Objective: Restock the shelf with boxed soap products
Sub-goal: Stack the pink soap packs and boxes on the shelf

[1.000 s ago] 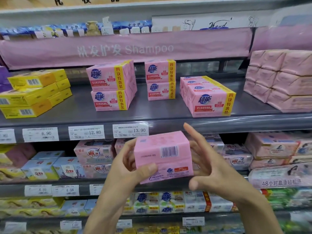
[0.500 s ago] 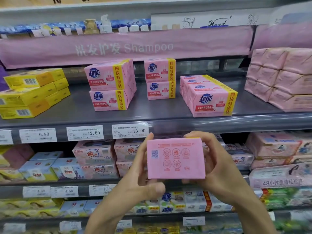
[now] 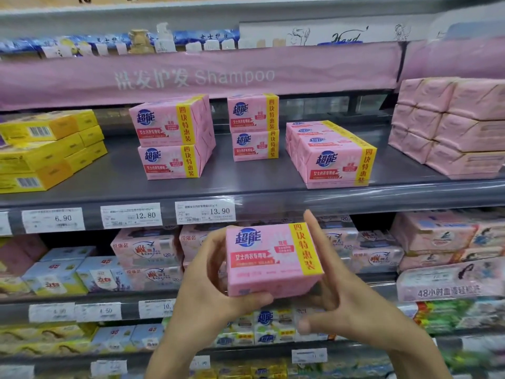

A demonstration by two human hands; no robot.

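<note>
Pink soap box point(image 3: 273, 258) is in mid-air, just below the grey shelf point(image 3: 246, 187) and its price rail. Printed front faces the person, long axis left to right, yellow band at the right end. Left hand point(image 3: 207, 283) grips it, thumb under the bottom edge, fingers hidden behind. Right hand point(image 3: 341, 291) rests straight-fingered against the right end, thumb off the box. Small print blurred. Matching boxes point(image 3: 333, 157) sit on the shelf.

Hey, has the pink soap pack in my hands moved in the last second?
Yes. The pink soap pack has been flipped from barcode side to branded front, staying just below the 13.90 price tag.
</note>
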